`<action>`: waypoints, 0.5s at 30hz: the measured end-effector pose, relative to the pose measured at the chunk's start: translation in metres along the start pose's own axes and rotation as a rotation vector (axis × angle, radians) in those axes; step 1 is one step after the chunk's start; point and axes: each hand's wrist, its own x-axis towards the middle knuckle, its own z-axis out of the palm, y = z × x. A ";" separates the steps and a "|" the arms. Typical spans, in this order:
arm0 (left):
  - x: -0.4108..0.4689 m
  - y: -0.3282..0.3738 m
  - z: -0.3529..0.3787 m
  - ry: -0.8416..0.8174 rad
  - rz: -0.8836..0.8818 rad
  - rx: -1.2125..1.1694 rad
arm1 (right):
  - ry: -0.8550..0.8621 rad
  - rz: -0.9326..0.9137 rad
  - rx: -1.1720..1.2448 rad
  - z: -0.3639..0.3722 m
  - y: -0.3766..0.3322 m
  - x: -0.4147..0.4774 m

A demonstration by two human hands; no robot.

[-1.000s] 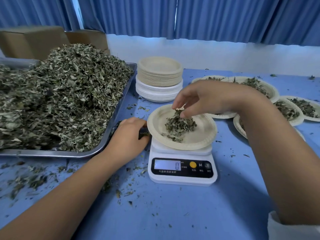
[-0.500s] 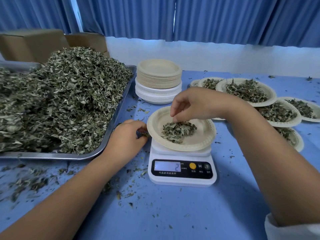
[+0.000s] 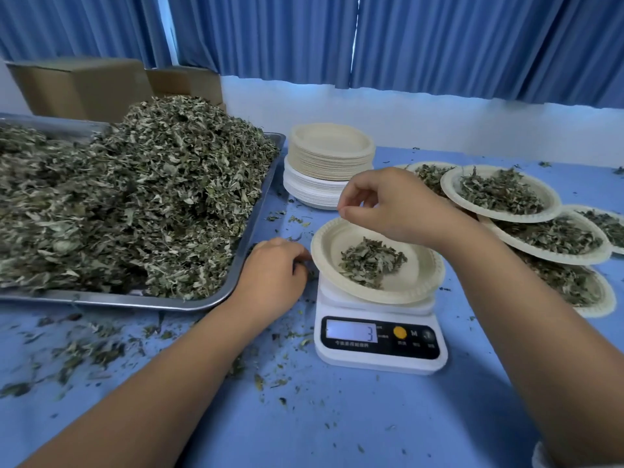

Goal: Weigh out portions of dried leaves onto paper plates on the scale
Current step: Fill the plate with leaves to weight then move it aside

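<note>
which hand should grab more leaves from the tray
Left. The left hand rests right beside the tray; the right hand hangs over the plate on the scale, farther off.

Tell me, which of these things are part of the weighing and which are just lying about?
In use: white digital scale; cream paper plate on it with a small pile of dried leaves; steel tray holding the big leaf heap; stack of empty paper plates; filled plates at the right.
Lying about: brown cardboard boxes; blue curtains; loose leaf crumbs on the blue table.
</note>
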 end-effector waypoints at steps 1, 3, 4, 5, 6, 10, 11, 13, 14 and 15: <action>0.000 0.001 -0.001 -0.017 -0.001 -0.012 | 0.014 -0.008 0.008 0.005 -0.004 0.003; 0.001 0.002 -0.003 -0.042 -0.013 -0.037 | 0.009 -0.049 0.009 0.015 -0.016 0.014; 0.001 0.003 -0.004 -0.049 -0.020 -0.041 | -0.014 -0.080 -0.003 0.022 -0.023 0.022; 0.001 0.003 -0.005 -0.050 -0.018 -0.036 | -0.045 -0.109 -0.019 0.028 -0.030 0.032; 0.001 0.003 -0.006 -0.054 -0.016 -0.028 | -0.080 -0.137 -0.040 0.035 -0.037 0.042; 0.002 0.004 -0.009 -0.073 0.011 0.017 | -0.206 -0.221 -0.156 0.065 -0.065 0.083; 0.003 0.002 -0.007 -0.080 0.011 0.022 | -0.244 -0.229 -0.171 0.071 -0.072 0.090; 0.005 0.001 -0.006 -0.085 0.033 0.040 | -0.357 -0.239 -0.162 0.082 -0.086 0.100; 0.005 0.001 -0.007 -0.089 0.034 0.065 | -0.441 -0.242 -0.149 0.086 -0.092 0.102; 0.007 0.000 -0.004 -0.080 0.032 0.086 | -0.535 -0.244 -0.152 0.091 -0.097 0.103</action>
